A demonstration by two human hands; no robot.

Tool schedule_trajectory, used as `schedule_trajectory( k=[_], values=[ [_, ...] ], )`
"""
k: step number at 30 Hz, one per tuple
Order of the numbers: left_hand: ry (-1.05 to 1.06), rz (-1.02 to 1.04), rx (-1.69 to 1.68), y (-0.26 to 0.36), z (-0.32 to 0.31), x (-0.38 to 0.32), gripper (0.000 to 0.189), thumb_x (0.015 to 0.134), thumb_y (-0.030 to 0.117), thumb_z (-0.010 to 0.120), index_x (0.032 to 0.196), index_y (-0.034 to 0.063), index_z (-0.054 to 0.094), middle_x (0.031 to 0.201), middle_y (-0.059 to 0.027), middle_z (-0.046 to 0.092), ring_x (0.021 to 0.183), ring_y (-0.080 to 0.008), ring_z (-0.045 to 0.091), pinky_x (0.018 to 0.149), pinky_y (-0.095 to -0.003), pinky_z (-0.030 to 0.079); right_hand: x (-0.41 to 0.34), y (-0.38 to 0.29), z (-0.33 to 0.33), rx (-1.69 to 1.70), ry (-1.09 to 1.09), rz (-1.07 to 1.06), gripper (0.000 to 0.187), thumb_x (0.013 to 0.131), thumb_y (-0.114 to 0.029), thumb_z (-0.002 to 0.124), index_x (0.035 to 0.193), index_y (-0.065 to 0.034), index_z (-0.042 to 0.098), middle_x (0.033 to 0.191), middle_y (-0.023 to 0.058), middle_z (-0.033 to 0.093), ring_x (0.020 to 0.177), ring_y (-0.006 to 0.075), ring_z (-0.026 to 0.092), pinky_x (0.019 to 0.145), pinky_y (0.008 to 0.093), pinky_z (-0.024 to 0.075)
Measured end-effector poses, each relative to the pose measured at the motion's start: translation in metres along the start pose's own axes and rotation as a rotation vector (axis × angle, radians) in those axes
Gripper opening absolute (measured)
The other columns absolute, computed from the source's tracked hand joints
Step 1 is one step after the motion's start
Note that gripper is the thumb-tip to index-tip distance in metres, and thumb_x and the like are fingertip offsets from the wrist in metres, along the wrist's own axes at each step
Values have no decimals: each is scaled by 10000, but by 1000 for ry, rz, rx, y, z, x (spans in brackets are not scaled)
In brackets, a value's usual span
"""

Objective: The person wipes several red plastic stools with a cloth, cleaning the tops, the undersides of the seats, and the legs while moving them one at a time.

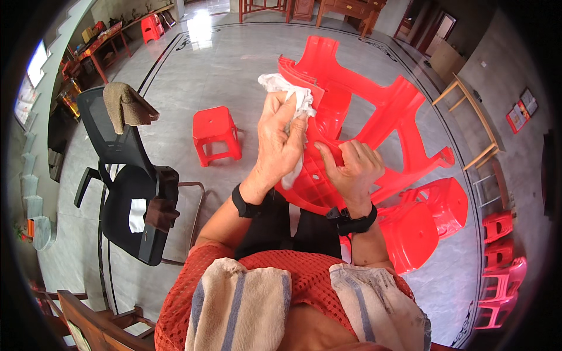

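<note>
A red plastic stool (pixel 388 125) is tipped over in front of me, its legs pointing away and its ribbed underside facing me. My left hand (pixel 281 136) grips a crumpled white cloth (pixel 303 98) against the rim at one of the stool's legs. Part of the cloth hangs below that hand. My right hand (pixel 355 169) is closed over an edge of the same stool, its thumb lying along the near side. Both wrists wear black bands. A striped towel (pixel 239 302) hangs around my neck.
A low red stool (pixel 215 127) stands ahead to the left. The black office chair (pixel 127 193) at left carries a brown cloth (pixel 125 105). More red stools (pixel 408 237) are close by my right side. A wooden frame (pixel 478 118) leans on the right wall.
</note>
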State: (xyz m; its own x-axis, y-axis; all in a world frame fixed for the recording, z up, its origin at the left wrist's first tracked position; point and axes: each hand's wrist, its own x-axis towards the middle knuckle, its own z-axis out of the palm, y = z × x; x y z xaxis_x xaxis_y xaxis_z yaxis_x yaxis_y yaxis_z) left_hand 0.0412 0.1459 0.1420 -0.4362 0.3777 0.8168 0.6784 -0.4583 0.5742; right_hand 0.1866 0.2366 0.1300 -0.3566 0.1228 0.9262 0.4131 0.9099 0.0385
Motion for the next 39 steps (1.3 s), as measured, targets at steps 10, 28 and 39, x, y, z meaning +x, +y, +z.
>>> schedule_trajectory(
  k=[10,28,39],
  values=[
    [-32,-291,-65,-51,-22,-47,254,902,13,565,1126,3,683,1089,-147,622,952,-230,614,767,-309,498,12,26,21,-57,-32,71,554,708,-370,871,563,-119,398,499,10,381,441,203,399,454,339,251],
    [251,-107,63,-67,16,85,429,1078,309,388,965,-21,636,746,-42,640,658,-105,549,600,-291,457,4,4,14,-22,-51,3,455,702,-308,873,585,-113,479,532,21,436,461,209,442,461,345,278],
    [-60,-401,286,-153,-18,45,208,989,192,554,1030,12,648,908,-38,704,808,-124,647,729,-295,528,15,24,25,-14,-45,84,559,710,-355,870,564,-106,391,511,27,371,448,223,379,457,343,246]
  ],
)
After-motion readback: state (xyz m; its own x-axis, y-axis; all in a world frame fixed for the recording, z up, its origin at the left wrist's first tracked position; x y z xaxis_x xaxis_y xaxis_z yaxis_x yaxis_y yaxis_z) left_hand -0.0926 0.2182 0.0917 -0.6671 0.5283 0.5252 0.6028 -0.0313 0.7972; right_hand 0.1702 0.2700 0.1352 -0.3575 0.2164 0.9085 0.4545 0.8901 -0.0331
